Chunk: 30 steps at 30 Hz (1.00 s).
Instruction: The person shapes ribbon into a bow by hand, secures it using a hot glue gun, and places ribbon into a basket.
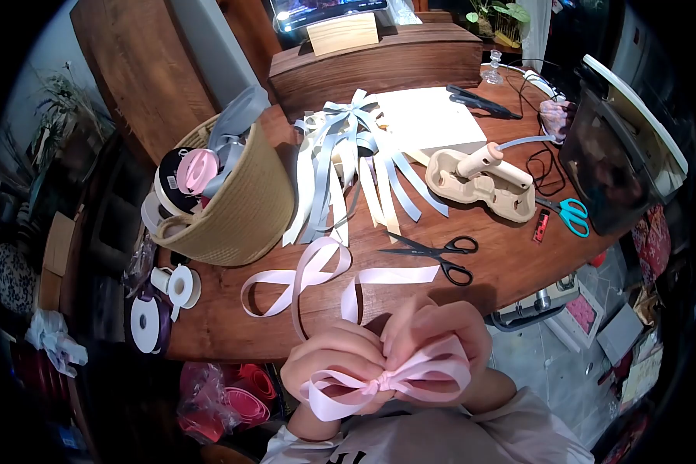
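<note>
Near the table's front edge, a pink ribbon bow [429, 376] is held between both hands, its knot in the middle and loops to either side. My left hand [336, 359] has its fingers closed round the bow's left part. My right hand [441, 332] is curled with fingers pressed on the bow's right loops. Long pink ribbon tails [317, 271] lie curled on the wooden table beyond the hands. Black scissors [433, 252] rest open on the table to the right of the ribbon.
A woven basket [243, 201] with ribbon rolls stands left. White and blue ribbon bows [348, 124] lie at the centre back. A cardboard tray [510, 203] holds a glue gun [483, 158]. Teal scissors [574, 216] lie right; white spools [182, 286] sit left.
</note>
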Tool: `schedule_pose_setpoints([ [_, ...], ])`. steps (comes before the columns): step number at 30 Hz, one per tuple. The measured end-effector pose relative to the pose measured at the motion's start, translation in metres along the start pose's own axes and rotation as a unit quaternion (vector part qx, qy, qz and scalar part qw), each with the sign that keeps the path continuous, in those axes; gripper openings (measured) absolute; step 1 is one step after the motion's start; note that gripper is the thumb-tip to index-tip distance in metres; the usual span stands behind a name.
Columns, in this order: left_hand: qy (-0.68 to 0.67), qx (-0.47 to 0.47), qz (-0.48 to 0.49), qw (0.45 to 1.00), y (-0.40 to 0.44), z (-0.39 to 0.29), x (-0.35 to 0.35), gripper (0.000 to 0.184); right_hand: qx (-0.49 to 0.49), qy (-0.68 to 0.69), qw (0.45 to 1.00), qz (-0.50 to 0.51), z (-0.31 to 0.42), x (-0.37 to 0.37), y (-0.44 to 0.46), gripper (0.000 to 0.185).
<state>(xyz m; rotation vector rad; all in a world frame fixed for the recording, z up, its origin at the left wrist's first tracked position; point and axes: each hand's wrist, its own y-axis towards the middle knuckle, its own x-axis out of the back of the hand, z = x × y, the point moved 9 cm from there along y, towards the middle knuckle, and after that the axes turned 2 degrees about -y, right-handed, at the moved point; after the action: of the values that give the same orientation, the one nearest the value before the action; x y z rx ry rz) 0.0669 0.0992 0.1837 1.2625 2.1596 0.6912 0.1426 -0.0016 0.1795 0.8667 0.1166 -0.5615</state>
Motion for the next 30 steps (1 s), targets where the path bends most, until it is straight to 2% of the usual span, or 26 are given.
schedule_pose_setpoints([
  [5,0.005,0.021,0.071,0.997,0.009,-0.007,-0.007,0.021,0.006,0.052,0.998,-0.025,0.000,0.001,-0.003,0.050],
  [11,0.006,-0.019,0.114,0.993,0.001,-0.009,-0.005,0.022,0.031,0.056,0.998,-0.010,0.002,-0.001,-0.006,0.051],
  [17,0.014,-0.025,0.091,0.995,0.000,-0.010,-0.006,0.027,0.034,0.029,0.999,-0.002,0.004,0.000,-0.006,0.048],
  [20,-0.020,0.047,0.053,0.997,0.001,0.006,0.001,0.026,-0.056,-0.004,0.998,-0.039,-0.004,0.008,-0.006,0.047],
  [23,0.013,0.122,-0.024,0.992,0.001,0.018,0.012,0.025,-0.067,-0.024,0.997,-0.031,-0.012,0.011,0.001,0.049],
  [27,-0.001,0.160,-0.033,0.987,0.005,0.019,0.017,0.030,-0.201,0.031,0.977,-0.060,-0.032,0.018,0.012,0.064],
  [28,-0.019,0.190,-0.041,0.981,0.003,0.020,0.019,0.041,-0.215,0.024,0.975,-0.042,-0.032,0.021,0.016,0.069],
  [30,-0.049,0.197,-0.065,0.977,0.009,0.021,0.019,0.046,-0.182,-0.067,0.980,0.036,-0.019,0.024,0.034,0.059],
])
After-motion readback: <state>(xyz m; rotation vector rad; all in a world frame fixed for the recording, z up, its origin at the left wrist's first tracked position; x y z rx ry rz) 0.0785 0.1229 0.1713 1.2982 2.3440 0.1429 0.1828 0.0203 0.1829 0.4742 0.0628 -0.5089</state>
